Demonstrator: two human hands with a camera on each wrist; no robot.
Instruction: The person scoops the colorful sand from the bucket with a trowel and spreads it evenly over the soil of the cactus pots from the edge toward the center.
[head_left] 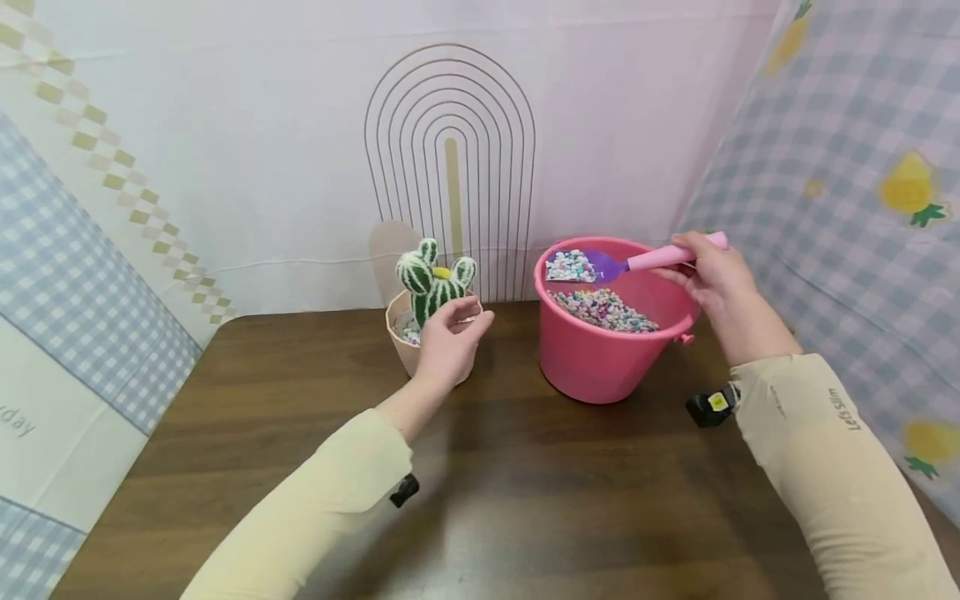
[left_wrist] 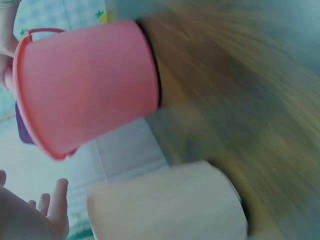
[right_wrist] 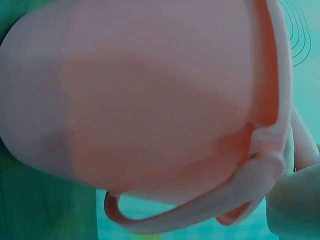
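Now, right hand: this hand [head_left: 716,271] grips the pink handle of a purple-bladed toy shovel [head_left: 652,258], at the bucket's right-hand rim.
Shovel blade: held over the bucket's mouth, toward its left side, carrying a heap of small multicoloured pebbles [head_left: 572,266].
Pink bucket: the plastic bucket [head_left: 588,367] stands upright on the brown worktop [head_left: 315,375], with more loose pebbles [head_left: 607,310] inside, well below the rim.
Left hand: fingers relaxed and grasping nothing, this hand [head_left: 450,333] hovers just beside the plant pot; the left wrist view shows a gap between them.
Cactus pot: left of the bucket and apart from it, the pale pot [head_left: 402,348] holds a green-and-white striped yarn cactus [head_left: 431,296], with some pebbles showing around its base.
Step in hand: apparently lifting a scoop of pebbles out toward the pot.
Next move: probably calls for carrying the blade leftward, kept level and clear of the rim, then tipping it beside the cactus stem; a steadying left hand on the pot would help.
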